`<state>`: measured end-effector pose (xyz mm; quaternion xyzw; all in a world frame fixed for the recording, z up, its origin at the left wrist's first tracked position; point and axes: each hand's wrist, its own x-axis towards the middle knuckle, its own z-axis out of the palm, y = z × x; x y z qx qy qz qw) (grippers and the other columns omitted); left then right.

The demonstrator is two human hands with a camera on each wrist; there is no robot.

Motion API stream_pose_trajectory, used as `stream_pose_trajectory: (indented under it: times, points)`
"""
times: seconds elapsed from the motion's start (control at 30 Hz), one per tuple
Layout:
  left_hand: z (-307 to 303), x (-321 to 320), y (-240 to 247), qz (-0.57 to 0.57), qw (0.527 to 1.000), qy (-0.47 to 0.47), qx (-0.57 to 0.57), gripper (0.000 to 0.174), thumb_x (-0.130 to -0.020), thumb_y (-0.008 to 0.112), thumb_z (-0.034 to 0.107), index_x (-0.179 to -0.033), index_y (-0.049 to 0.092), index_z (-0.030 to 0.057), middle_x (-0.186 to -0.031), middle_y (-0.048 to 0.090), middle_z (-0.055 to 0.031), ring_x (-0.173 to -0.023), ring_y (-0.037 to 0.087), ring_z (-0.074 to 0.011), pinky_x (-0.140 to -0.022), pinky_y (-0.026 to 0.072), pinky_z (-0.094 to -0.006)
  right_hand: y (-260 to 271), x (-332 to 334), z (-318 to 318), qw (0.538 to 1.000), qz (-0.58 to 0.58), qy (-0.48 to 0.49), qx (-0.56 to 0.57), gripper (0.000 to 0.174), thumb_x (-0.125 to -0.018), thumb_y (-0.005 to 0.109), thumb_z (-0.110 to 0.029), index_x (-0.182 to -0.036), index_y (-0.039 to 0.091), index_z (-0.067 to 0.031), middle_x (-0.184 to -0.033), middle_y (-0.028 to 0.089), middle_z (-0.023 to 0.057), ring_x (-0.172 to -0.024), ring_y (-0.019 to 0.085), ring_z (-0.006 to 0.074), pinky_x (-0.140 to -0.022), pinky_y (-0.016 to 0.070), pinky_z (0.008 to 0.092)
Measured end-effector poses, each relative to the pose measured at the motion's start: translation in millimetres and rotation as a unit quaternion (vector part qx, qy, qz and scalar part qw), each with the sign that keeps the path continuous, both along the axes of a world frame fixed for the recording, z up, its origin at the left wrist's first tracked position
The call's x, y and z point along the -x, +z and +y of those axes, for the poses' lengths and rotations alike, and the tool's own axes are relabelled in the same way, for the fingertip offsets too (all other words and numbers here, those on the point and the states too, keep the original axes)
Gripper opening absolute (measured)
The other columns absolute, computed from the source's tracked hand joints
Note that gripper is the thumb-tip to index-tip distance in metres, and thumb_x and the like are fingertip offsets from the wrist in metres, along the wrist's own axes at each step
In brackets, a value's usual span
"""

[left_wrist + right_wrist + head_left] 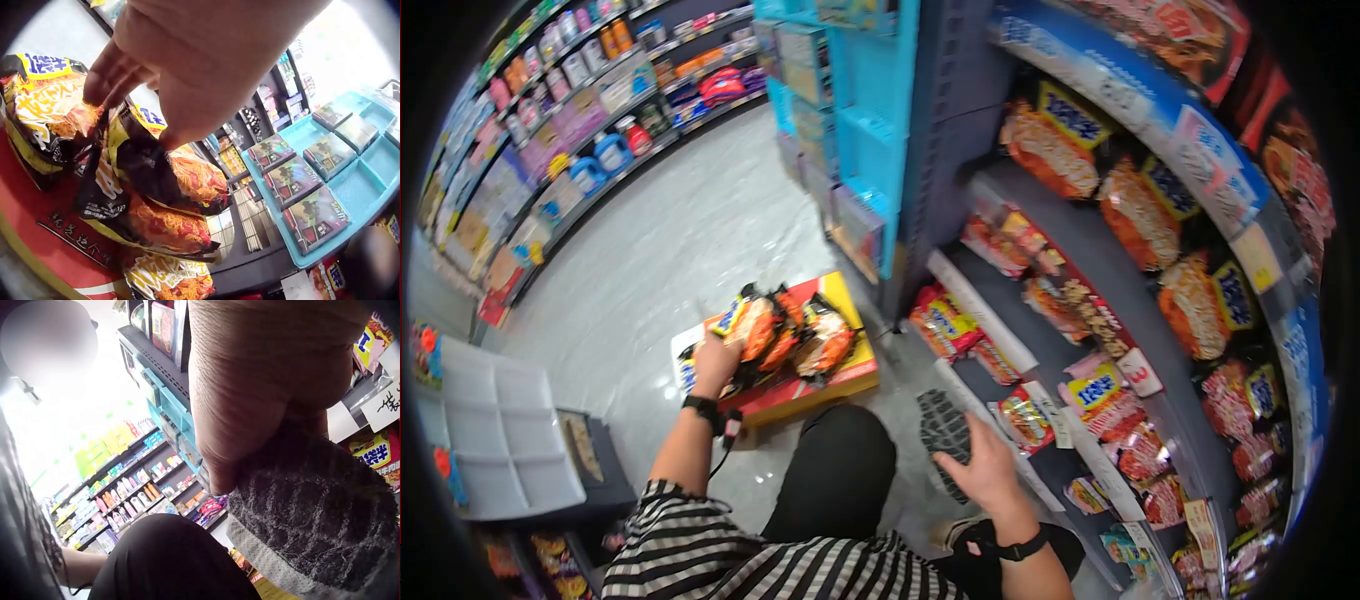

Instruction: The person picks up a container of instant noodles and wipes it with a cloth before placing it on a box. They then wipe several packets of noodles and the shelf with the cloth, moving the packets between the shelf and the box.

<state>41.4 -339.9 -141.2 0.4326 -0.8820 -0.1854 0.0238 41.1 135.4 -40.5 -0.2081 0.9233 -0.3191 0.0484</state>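
The left hand (716, 366) is over a red and yellow carton (800, 405) topped with several black-edged noodle packets (828, 340). In the left wrist view the left hand (194, 56) pinches the dark upper edge of a noodle packet (197, 181), with fingers on one side and thumb on the other. Other packets (47, 103) lie beside and under it. At the right, the right hand (988, 468) grips a dark grey ribbed cloth (942, 440). The right wrist view shows this cloth (312, 512) below the right hand (269, 381), its fingertips partly hidden.
Shelves of packaged noodles (1140, 215) curve along the right side. A blue display rack (865, 130) stands behind the carton. Bottles fill shelves (580, 130) at the upper left, above grey floor (660, 220). A white compartment tray (510, 430) is at the left; a knee (840, 460) is near the carton.
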Motion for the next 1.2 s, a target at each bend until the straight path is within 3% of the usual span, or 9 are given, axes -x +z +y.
stream_pose_trajectory:
  times: [0.1,0.2,0.27,0.57,0.73,0.83,0.97,1.1,1.2]
  points:
    - [8,0,3,0.046,0.982,-0.097,0.157,0.063,-0.081,0.064,0.035,-0.129,0.047,-0.0019,-0.100,0.063,-0.0262,-0.098,0.060,-0.0390,-0.088,0.0476,-0.0468,-5,0,3,1.000,0.025,0.010,0.004,0.070,-0.077,0.074,-0.036,-0.130,0.046,-0.0010,-0.112,0.060,0.0220,-0.100,0.060,0.0388,-0.084,0.0499,0.0433]
    - [10,2,-4,0.128,0.960,-0.175,0.175,0.049,-0.086,0.057,0.031,-0.125,0.053,0.0010,-0.101,0.062,-0.0245,-0.100,0.057,-0.0395,-0.089,0.0464,-0.0463,0,-2,2,1.000,0.016,0.006,-0.018,0.068,-0.079,0.072,-0.038,-0.129,0.045,-0.0013,-0.110,0.060,0.0226,-0.097,0.061,0.0392,-0.081,0.0507,0.0442]
    - [-1,4,-22,0.044,0.965,-0.234,0.112,0.038,-0.088,0.054,0.025,-0.119,0.058,0.0021,-0.100,0.062,-0.0237,-0.095,0.058,-0.0413,-0.084,0.0476,-0.0481,3,-2,2,1.000,0.015,0.000,-0.017,0.068,-0.079,0.072,-0.038,-0.129,0.045,-0.0017,-0.110,0.060,0.0225,-0.097,0.061,0.0392,-0.081,0.0508,0.0443]
    - [-2,-3,-16,0.047,0.972,-0.220,0.068,0.034,-0.086,0.058,0.025,-0.112,0.064,0.0042,-0.101,0.063,-0.0248,-0.093,0.061,-0.0407,-0.083,0.0494,-0.0470,3,-2,4,1.000,0.003,0.007,0.001,0.067,-0.077,0.073,-0.036,-0.129,0.046,-0.0025,-0.104,0.060,0.0195,-0.094,0.061,0.0381,-0.079,0.0509,0.0444]
    - [18,15,41,-0.077,0.967,-0.229,0.081,0.041,-0.081,0.066,0.029,-0.114,0.064,0.0041,-0.106,0.064,-0.0229,-0.101,0.061,-0.0379,-0.087,0.0493,-0.0443,3,-4,6,1.000,0.021,0.006,0.000,0.065,-0.077,0.072,-0.034,-0.127,0.046,-0.0016,-0.105,0.060,0.0194,-0.096,0.061,0.0362,-0.080,0.0508,0.0429]
    - [61,40,90,0.090,0.922,-0.354,0.128,0.036,-0.082,0.067,0.021,-0.115,0.062,0.0050,-0.111,0.061,-0.0195,-0.104,0.058,-0.0373,-0.086,0.0481,-0.0440,1,-4,8,0.999,0.037,-0.004,0.023,0.065,-0.076,0.074,-0.036,-0.126,0.048,-0.0040,-0.105,0.061,0.0180,-0.091,0.062,0.0362,-0.077,0.0514,0.0426]
    - [180,90,208,0.285,0.773,-0.553,0.125,0.035,-0.078,0.068,0.009,-0.113,0.061,0.0047,-0.110,0.061,-0.0147,-0.101,0.058,-0.0352,-0.086,0.0486,-0.0419,3,-2,7,0.999,0.038,0.011,0.017,0.065,-0.075,0.074,-0.033,-0.126,0.048,-0.0036,-0.104,0.061,0.0173,-0.092,0.062,0.0351,-0.077,0.0515,0.0422]
    - [256,167,268,0.395,0.647,-0.619,0.205,0.047,-0.075,0.070,0.009,-0.119,0.056,0.0045,-0.118,0.057,-0.0144,-0.108,0.054,-0.0338,-0.094,0.0453,-0.0403,7,0,5,1.000,0.020,0.019,0.004,0.067,-0.074,0.075,-0.031,-0.128,0.046,-0.0030,-0.105,0.060,0.0176,-0.097,0.061,0.0340,-0.081,0.0521,0.0413]
    - [295,234,285,0.433,0.606,-0.608,0.275,0.060,-0.075,0.070,0.011,-0.129,0.048,0.0024,-0.128,0.052,-0.0177,-0.118,0.049,-0.0354,-0.101,0.0403,-0.0410,10,0,6,0.999,0.033,0.018,0.019,0.067,-0.074,0.075,-0.031,-0.128,0.046,-0.0033,-0.105,0.059,0.0176,-0.097,0.061,0.0339,-0.080,0.0527,0.0417]
